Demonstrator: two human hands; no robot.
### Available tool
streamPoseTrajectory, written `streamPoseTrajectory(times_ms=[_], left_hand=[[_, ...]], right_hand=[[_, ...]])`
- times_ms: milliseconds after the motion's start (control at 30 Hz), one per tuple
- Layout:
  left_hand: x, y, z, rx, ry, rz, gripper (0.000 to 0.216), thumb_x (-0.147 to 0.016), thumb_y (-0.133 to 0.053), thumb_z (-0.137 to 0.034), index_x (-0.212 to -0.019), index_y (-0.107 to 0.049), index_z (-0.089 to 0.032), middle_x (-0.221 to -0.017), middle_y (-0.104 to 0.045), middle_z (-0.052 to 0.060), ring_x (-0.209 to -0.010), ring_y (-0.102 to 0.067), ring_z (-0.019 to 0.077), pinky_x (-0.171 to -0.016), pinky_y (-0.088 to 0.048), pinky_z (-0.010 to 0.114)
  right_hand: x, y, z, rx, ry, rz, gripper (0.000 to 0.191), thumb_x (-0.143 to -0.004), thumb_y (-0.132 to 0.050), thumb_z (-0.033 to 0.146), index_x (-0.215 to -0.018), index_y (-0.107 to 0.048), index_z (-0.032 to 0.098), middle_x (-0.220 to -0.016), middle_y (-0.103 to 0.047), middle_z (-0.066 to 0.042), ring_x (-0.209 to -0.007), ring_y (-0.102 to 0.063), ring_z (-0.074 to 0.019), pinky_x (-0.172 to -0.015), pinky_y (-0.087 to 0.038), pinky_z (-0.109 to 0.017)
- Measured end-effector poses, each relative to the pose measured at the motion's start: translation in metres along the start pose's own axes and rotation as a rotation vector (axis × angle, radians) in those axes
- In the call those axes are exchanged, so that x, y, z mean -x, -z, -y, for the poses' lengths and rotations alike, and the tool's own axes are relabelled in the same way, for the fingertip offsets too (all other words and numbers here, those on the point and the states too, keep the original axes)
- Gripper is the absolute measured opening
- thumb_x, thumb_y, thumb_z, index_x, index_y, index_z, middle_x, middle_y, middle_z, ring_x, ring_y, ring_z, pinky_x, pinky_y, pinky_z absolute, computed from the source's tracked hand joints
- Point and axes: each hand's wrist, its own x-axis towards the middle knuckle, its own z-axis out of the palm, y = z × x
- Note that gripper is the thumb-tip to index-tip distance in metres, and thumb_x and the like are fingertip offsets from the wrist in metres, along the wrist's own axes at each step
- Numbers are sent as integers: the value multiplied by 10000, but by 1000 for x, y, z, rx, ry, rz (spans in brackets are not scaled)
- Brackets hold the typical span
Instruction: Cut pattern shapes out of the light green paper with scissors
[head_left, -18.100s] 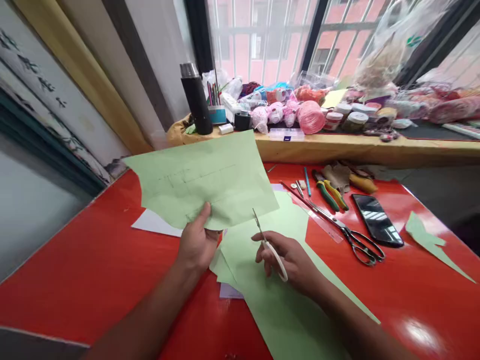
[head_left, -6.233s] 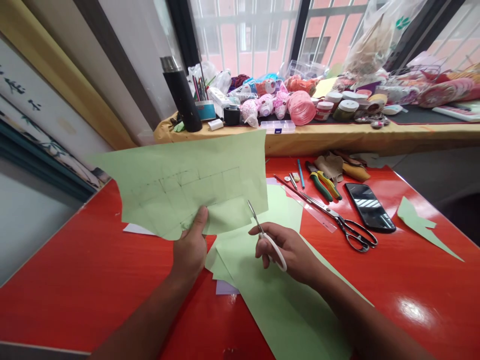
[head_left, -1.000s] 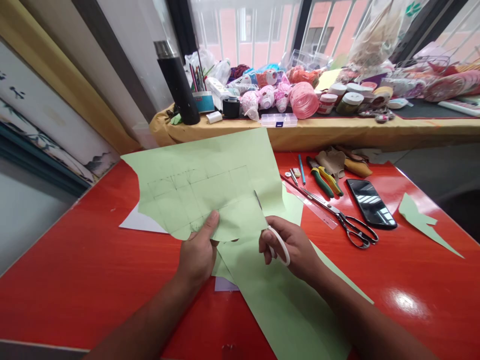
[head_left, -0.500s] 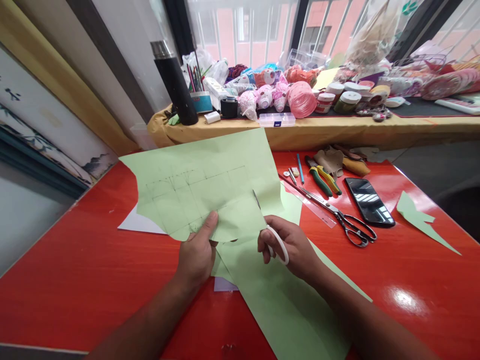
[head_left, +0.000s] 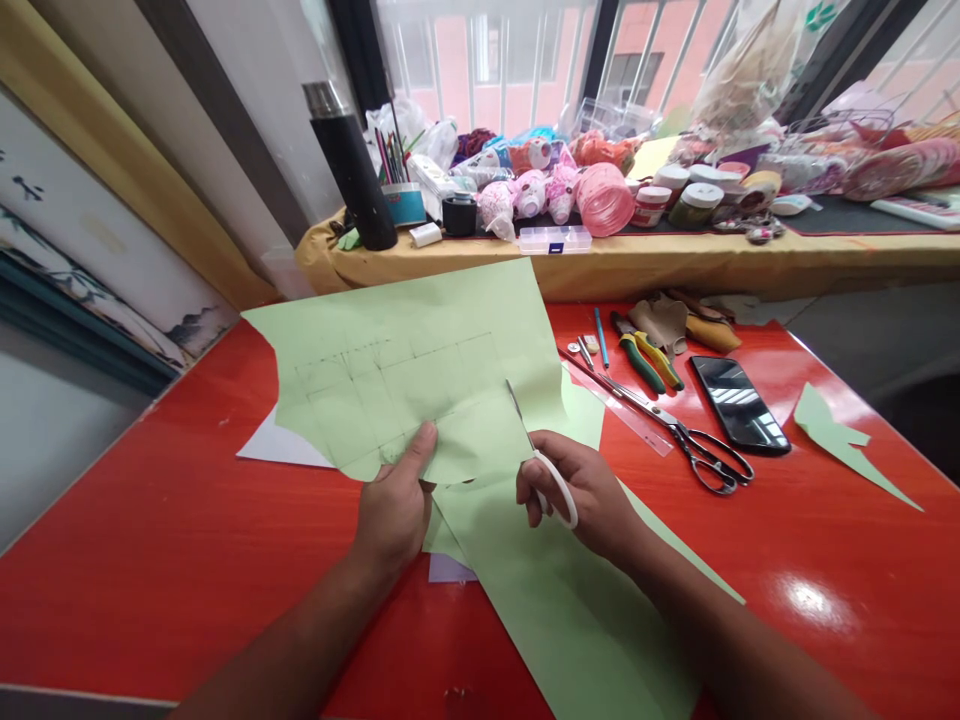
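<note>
My left hand [head_left: 397,505] grips the lower edge of a sheet of light green paper [head_left: 420,320], thumb on top and fingers underneath. Pencil lines in a grid-like pattern run across the sheet. In my right hand [head_left: 574,490] is a pair of white-handled scissors [head_left: 556,485], with fingers through the loops. One dark blade lies over the paper's right part; the other is hidden, apparently behind the sheet. Beneath both hands, a larger piece of green paper [head_left: 592,610] stretches toward the front of the red table [head_left: 247,590].
Right of the sheet lie black-handled scissors [head_left: 701,450], a clear ruler [head_left: 637,425], pliers [head_left: 649,360], a blue pen [head_left: 601,338], a phone [head_left: 739,403] and a green paper scrap [head_left: 840,435]. A thermos [head_left: 349,170] and jars [head_left: 697,203] stand on the cluttered sill behind.
Almost nothing differs. The green sheet has shifted very slightly to the right, and both hands keep their grip in nearly the same place.
</note>
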Motion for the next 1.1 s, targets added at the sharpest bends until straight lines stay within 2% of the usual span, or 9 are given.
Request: streamPoseTrajectory(times_ms=[167,433,567,767,967,1100], left_hand=[[-3,4,4,-67,-2,-23,360,-796,-928,-481,-754,-834,-136,-636,-726,58,-575,-694,208,-480,-535,272],[-1,0,3,-70,-2,-58,343,-819,-915,-447,-679,-803,-155,-692,-765,88,-700,-757,260,-568,-585,301],[-2,0,3,-29,-50,-41,324,-800,-927,-446,-754,-830,-140,-741,-789,93,-733,-773,269,-603,-604,307],[-2,3,4,-104,-41,-64,348,-807,-924,-460,-742,-820,-135,-660,-739,65,-594,-700,216,-520,-550,291],[0,3,2,-94,-25,-35,288,-777,-949,-428,-861,-858,-168,-628,-739,46,-624,-732,265,-539,-554,324],[5,0,-3,-83,11,-36,208,-759,-960,-361,-830,-855,-196,-606,-727,36,-642,-742,279,-535,-559,324]], right_hand=[[0,1,-2,21,11,3,480,-997,-674,670,-848,-629,216,-625,-655,13,-543,-607,-148,-565,-476,-276],[1,0,1,17,0,-7,433,-994,-703,619,-838,-631,221,-611,-647,22,-517,-588,-144,-542,-455,-272],[0,0,1,2,-14,-5,426,-971,-739,610,-831,-629,223,-600,-645,23,-509,-578,-146,-534,-449,-273],[1,1,-2,5,9,-3,459,-995,-688,649,-855,-631,215,-649,-663,12,-529,-604,-142,-544,-460,-271],[1,1,0,8,16,-4,472,-993,-684,662,-846,-630,216,-640,-658,13,-530,-605,-142,-548,-464,-271],[1,1,2,12,8,-10,456,-968,-730,642,-828,-623,222,-620,-654,20,-519,-601,-146,-541,-460,-273]])
